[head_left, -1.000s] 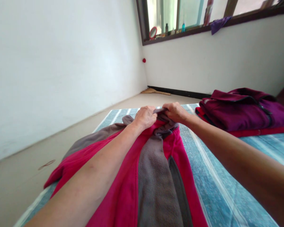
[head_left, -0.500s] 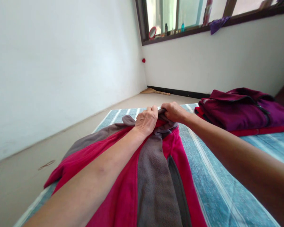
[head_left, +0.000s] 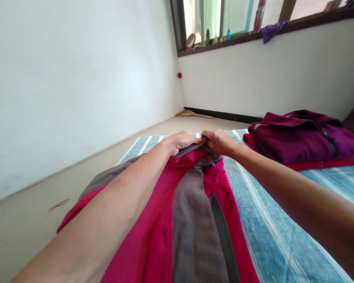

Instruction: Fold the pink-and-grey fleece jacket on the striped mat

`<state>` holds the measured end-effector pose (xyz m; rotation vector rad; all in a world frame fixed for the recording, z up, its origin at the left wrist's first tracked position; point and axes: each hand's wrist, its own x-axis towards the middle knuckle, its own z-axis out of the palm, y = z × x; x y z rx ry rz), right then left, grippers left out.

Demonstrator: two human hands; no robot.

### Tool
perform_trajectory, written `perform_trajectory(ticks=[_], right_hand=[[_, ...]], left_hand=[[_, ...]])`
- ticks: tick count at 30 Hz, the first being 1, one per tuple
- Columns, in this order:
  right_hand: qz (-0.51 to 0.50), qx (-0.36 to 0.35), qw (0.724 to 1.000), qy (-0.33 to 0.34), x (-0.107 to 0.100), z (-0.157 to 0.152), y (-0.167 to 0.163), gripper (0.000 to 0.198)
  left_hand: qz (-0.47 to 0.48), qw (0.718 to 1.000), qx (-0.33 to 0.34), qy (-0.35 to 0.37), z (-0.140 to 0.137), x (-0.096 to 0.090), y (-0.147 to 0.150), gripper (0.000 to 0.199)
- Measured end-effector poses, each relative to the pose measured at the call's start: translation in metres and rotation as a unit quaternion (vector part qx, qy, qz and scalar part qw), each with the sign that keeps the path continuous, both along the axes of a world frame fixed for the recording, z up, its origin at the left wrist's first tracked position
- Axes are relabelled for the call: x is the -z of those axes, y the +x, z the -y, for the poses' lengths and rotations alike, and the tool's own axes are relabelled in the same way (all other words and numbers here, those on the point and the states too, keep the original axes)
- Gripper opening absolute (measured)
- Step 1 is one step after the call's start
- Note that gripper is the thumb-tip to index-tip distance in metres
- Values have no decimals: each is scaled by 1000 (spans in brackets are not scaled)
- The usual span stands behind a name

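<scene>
A pink and grey fleece jacket [head_left: 191, 220] lies spread over the blue striped cloth [head_left: 262, 204], its far end bunched up between my hands. My left hand [head_left: 181, 142] is closed on the grey edge at that far end, thumb pointing right. Close beside it, my right hand [head_left: 218, 141] grips the same grey edge in a fist. Between them the edge is drawn into a short, lifted fold. My left forearm covers part of the jacket's left side.
A stack with a folded purple jacket [head_left: 301, 137] on red clothing sits at the right. The white wall [head_left: 76, 78] rises on the left. A wooden-handled brush or broom [head_left: 194, 114] lies in the far corner. Small bottles and a round mirror [head_left: 190, 41] stand on the windowsill.
My left hand has shifted slightly left and turned over from a fist, lying along the grey edge with the thumb to the right. My right hand has hardly moved.
</scene>
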<state>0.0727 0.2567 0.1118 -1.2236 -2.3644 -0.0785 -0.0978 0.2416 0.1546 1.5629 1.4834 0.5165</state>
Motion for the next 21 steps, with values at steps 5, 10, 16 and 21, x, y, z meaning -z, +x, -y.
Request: perform_trajectory(ticks=[5,10,16,21], right_hand=[[-22,-60,998,-21,-4,-1,8,29],[0,-104,990,-98,-13,-5,14,16],[-36,-63,992,-99,-4,-12,9,17],[-63,-54,987,-138,-1,-9,7,26]], left_hand=[[144,989,-1,-33,3,7,-2,14],[190,981,18,-26,14,10,2,11],[193,981,-7,4,17,12,3,12],[190,980,48,-39,17,16,1,14]])
